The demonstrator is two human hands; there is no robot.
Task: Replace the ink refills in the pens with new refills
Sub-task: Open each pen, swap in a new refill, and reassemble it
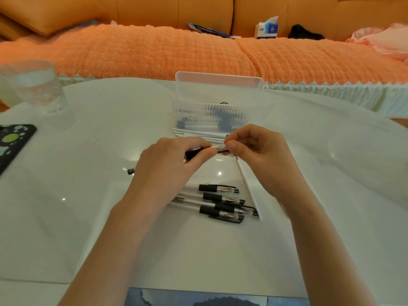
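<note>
Both hands hold one pen [217, 149] level above the white table [88, 195]. My left hand [174, 160] grips its black grip end, and my right hand [254, 146] pinches the clear barrel end. Several white refills [198, 135] lie just behind the hands, in front of a clear plastic box [218, 111] with its lid up. A single white refill [248, 187] lies slanted under my right wrist. Several black-and-clear pens [220, 203] are piled near me between my forearms. A small black cap [131, 171] rests left of my left hand.
A glass of water [37, 87] stands at the table's far left, with a dark phone [13, 142] at the left edge. An orange sofa [176, 54] runs behind the table, with a tissue box [266, 29] on it.
</note>
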